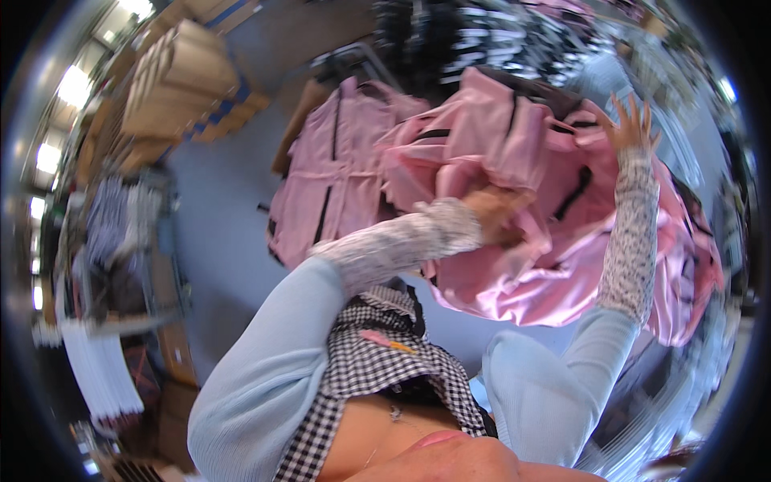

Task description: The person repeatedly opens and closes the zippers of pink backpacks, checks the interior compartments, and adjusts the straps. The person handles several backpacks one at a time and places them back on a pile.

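Several pink backpacks with black zips lie in a heap in front of me. My left hand (pixel 496 210) is on the middle pink backpack (pixel 490 140); its fingers are slightly blurred and appear closed around a fold of the cloth. Further right and farther away, my right hand (pixel 633 127) has its fingers spread at the upper edge of the pink backpack (pixel 598 173) on the right. Another pink backpack (pixel 341 153) lies flat to the left, its zip pockets facing up, with neither hand touching it. Loose pink cloth hangs down towards me.
Stacked brown cardboard (pixel 181 84) stands at the far left. Below it on the left is a rack with grey cloth (pixel 120 217), and nearer, a pile of white sheets (pixel 100 369). Black and white striped goods (pixel 498 40) lie beyond the backpacks. Clear plastic wrapping (pixel 675 104) is at the right.
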`<act>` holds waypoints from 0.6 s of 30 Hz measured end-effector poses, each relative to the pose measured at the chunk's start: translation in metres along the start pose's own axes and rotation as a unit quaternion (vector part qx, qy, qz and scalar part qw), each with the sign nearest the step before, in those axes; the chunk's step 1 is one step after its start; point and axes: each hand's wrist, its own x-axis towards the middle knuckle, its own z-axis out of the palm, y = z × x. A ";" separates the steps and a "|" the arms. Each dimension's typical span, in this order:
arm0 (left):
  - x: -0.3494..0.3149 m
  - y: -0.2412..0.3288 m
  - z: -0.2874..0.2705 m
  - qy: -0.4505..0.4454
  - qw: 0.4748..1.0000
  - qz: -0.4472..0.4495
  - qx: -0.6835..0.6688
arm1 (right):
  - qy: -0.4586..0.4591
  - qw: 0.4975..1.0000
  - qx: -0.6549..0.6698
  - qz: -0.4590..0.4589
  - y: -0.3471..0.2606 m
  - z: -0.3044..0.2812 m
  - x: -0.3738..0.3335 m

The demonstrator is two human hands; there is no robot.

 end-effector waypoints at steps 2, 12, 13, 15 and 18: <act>0.020 -0.033 0.071 0.119 0.956 0.208 0.168 | -0.058 0.996 -0.024 -0.059 0.010 0.090 -0.027; -0.050 -0.023 0.011 0.280 0.927 0.245 -0.037 | -0.291 0.942 -0.136 0.097 0.001 0.205 -0.144; -0.087 -0.034 -0.008 0.290 0.935 0.204 -0.018 | -0.291 0.945 -0.110 0.096 -0.011 0.197 -0.143; -0.149 -0.072 -0.029 0.299 0.942 0.134 0.068 | -0.292 0.944 -0.109 0.111 -0.001 0.188 -0.146; -0.254 -0.142 -0.023 0.274 0.930 -0.227 0.093 | -0.311 0.937 -0.135 0.084 0.007 0.196 -0.135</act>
